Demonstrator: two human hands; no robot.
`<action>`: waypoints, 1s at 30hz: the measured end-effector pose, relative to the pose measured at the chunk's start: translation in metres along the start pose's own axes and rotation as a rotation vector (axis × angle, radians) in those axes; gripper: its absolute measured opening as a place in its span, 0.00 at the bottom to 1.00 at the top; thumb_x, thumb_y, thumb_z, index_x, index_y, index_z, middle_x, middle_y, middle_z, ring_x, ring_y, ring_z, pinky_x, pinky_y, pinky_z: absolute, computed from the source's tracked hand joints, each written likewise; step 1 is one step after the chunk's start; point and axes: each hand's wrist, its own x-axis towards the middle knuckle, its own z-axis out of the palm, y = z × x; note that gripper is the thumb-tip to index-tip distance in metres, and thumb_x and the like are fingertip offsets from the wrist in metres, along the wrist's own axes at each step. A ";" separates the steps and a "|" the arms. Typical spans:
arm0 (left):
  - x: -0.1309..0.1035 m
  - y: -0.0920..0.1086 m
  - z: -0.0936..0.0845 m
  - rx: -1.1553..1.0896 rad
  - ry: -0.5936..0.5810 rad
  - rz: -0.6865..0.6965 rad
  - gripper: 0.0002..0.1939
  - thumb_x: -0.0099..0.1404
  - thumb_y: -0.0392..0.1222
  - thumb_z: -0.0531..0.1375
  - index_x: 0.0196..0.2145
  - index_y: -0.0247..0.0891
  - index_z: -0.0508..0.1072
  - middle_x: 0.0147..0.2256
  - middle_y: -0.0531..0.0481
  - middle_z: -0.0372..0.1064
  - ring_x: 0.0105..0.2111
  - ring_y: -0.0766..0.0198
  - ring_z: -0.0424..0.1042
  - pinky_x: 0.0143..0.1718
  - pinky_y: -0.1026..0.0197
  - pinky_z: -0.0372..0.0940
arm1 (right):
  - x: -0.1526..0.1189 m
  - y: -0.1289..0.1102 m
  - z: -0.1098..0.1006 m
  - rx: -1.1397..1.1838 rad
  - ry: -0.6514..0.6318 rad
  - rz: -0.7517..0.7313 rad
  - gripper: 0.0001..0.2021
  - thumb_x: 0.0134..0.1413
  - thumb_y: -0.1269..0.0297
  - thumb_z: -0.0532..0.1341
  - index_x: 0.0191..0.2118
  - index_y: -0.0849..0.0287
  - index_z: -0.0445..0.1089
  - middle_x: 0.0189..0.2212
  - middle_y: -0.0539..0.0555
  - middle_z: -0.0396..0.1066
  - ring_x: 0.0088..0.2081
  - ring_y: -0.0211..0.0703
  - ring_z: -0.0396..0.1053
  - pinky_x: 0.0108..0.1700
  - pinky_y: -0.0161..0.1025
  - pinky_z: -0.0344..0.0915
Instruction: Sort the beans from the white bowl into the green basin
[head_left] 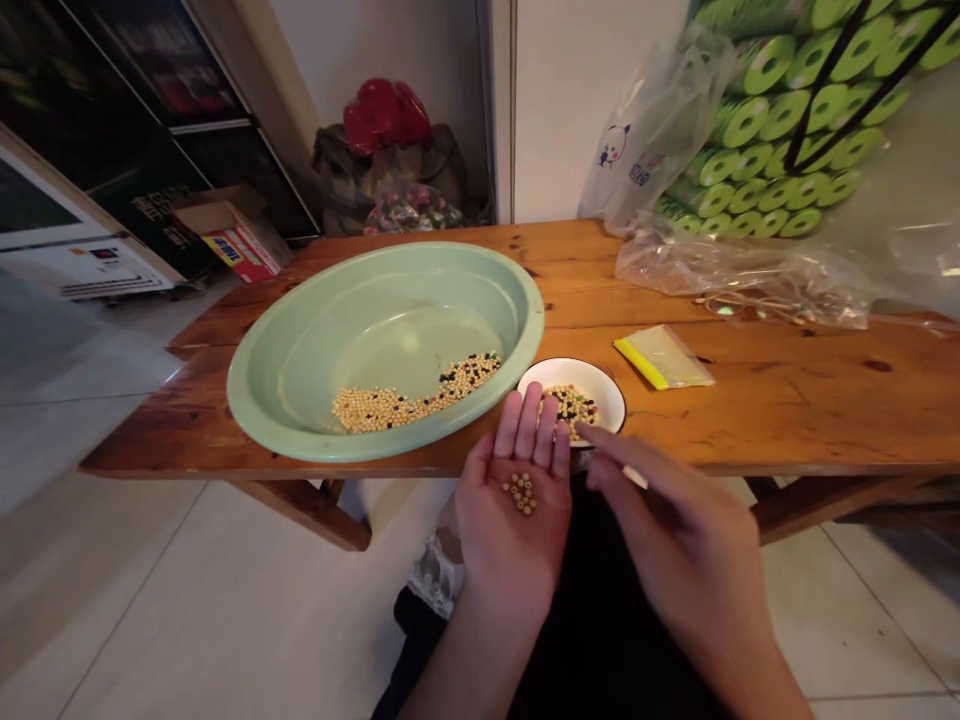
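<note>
My left hand (517, 500) lies palm up in front of the table edge, its fingers stretched out. Several small tan beads (522, 492) with holes rest in that palm. Just right of it is my right hand (667, 510), slightly blurred, with thumb and forefinger apart and nothing visible between them. Its forefinger reaches to the near rim of a white bowl (609, 392) with a dark edge. Inside the bowl are mixed beads (574, 403), tan, dark and a few green; my left fingers partly cover them.
A large green basin (382, 445) with tan and dark beads (390, 408) stands left on the wooden table (570, 290). A small clear packet (667, 358) with a yellow strip lies right of the bowl. Green rolls (757, 140) in plastic stand behind; an opened carton (240, 240) is at left.
</note>
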 end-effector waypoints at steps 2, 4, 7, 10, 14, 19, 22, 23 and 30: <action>-0.001 0.000 -0.001 0.030 -0.029 -0.013 0.21 0.68 0.40 0.44 0.43 0.36 0.76 0.49 0.45 0.74 0.49 0.62 0.73 0.50 0.59 0.68 | -0.015 -0.011 -0.001 -0.014 -0.034 -0.053 0.14 0.56 0.72 0.60 0.48 0.52 0.70 0.39 0.50 0.77 0.36 0.38 0.74 0.38 0.33 0.70; -0.001 0.000 -0.002 0.054 -0.026 -0.019 0.21 0.68 0.41 0.44 0.44 0.36 0.76 0.49 0.46 0.74 0.49 0.62 0.73 0.50 0.59 0.67 | -0.023 -0.012 0.001 0.006 -0.041 -0.059 0.13 0.55 0.75 0.60 0.44 0.53 0.70 0.36 0.49 0.77 0.35 0.38 0.73 0.38 0.32 0.70; -0.001 0.000 -0.003 0.065 0.002 -0.024 0.21 0.68 0.42 0.45 0.43 0.37 0.76 0.48 0.47 0.75 0.47 0.63 0.74 0.49 0.60 0.68 | -0.024 -0.005 0.004 0.048 -0.056 -0.042 0.09 0.55 0.76 0.60 0.37 0.54 0.71 0.29 0.49 0.72 0.31 0.36 0.70 0.34 0.32 0.68; -0.001 0.001 -0.001 0.065 0.012 -0.051 0.21 0.68 0.43 0.45 0.43 0.37 0.76 0.47 0.48 0.75 0.47 0.64 0.74 0.49 0.61 0.67 | -0.022 0.000 0.007 0.071 -0.055 -0.069 0.09 0.53 0.78 0.59 0.37 0.58 0.71 0.27 0.49 0.65 0.29 0.33 0.64 0.31 0.31 0.65; 0.000 0.002 0.000 0.049 0.010 -0.076 0.22 0.69 0.44 0.44 0.40 0.37 0.77 0.46 0.49 0.76 0.46 0.64 0.75 0.49 0.62 0.67 | -0.023 -0.003 0.010 0.034 -0.043 -0.136 0.09 0.50 0.81 0.59 0.35 0.62 0.69 0.33 0.53 0.64 0.37 0.34 0.65 0.39 0.31 0.66; 0.000 0.003 -0.001 0.025 -0.044 -0.092 0.25 0.70 0.45 0.42 0.38 0.38 0.78 0.46 0.48 0.76 0.45 0.65 0.75 0.48 0.63 0.68 | -0.023 -0.005 0.010 0.004 -0.032 -0.150 0.08 0.50 0.81 0.58 0.33 0.63 0.68 0.35 0.54 0.64 0.40 0.33 0.65 0.45 0.31 0.64; 0.000 0.002 -0.001 0.029 -0.034 -0.096 0.26 0.70 0.45 0.42 0.37 0.37 0.79 0.45 0.47 0.76 0.44 0.65 0.75 0.48 0.63 0.68 | -0.022 -0.003 0.009 0.023 -0.037 -0.137 0.08 0.50 0.81 0.59 0.33 0.63 0.68 0.35 0.54 0.64 0.40 0.33 0.65 0.45 0.31 0.64; -0.001 0.002 -0.001 0.032 -0.035 -0.102 0.26 0.70 0.45 0.42 0.36 0.37 0.79 0.45 0.47 0.77 0.44 0.65 0.75 0.48 0.63 0.68 | -0.022 -0.003 0.009 0.029 -0.039 -0.131 0.08 0.50 0.81 0.59 0.33 0.63 0.68 0.35 0.53 0.64 0.40 0.33 0.65 0.45 0.31 0.64; -0.001 0.003 0.000 0.050 -0.034 -0.118 0.27 0.70 0.45 0.41 0.34 0.38 0.80 0.42 0.47 0.78 0.42 0.66 0.76 0.45 0.64 0.69 | -0.020 -0.001 0.010 0.031 -0.063 -0.121 0.09 0.49 0.81 0.59 0.34 0.61 0.68 0.35 0.52 0.64 0.40 0.33 0.65 0.44 0.30 0.64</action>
